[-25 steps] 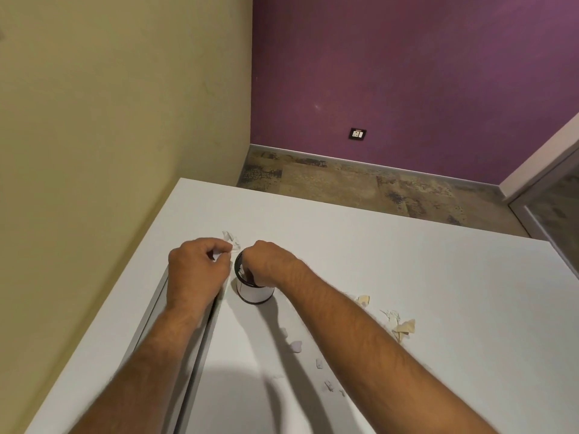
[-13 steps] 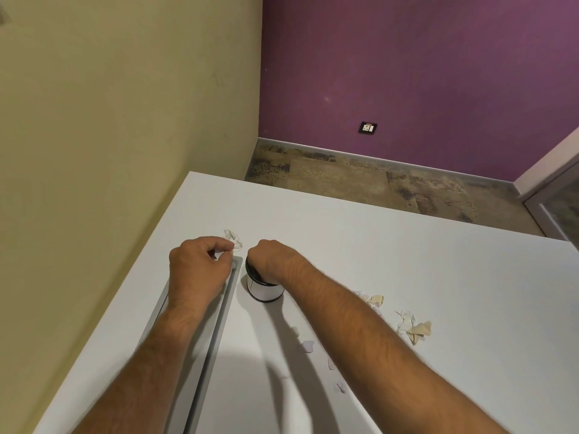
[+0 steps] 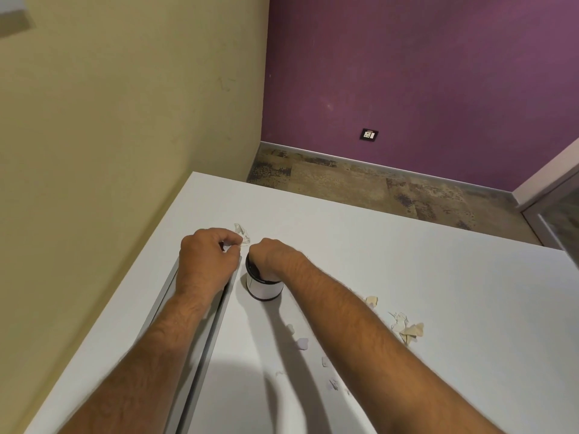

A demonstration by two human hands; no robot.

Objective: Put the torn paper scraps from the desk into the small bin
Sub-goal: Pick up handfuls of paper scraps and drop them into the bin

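Note:
A small white bin (image 3: 262, 288) with a dark rim stands on the white desk (image 3: 407, 261). My right hand (image 3: 275, 255) rests over its mouth with the fingers curled down into it; what they hold is hidden. My left hand (image 3: 208, 255) sits just left of the bin, fingers pinched on a small white paper scrap (image 3: 226, 246). A crumpled white scrap (image 3: 242, 234) lies just beyond my left fingertips. Beige scraps (image 3: 409, 330) and another beige scrap (image 3: 372, 300) lie to the right of my right forearm. Small pale scraps (image 3: 302, 343) lie nearer to me.
A grey cable channel (image 3: 200, 339) runs along the desk's left side under my left forearm. A yellow wall borders the desk on the left. The desk's far edge (image 3: 313, 195) drops to patterned carpet before a purple wall.
Both hands stay in place at the bin. The view has shifted slightly, so the desk sits a little lower and further right in the frame.

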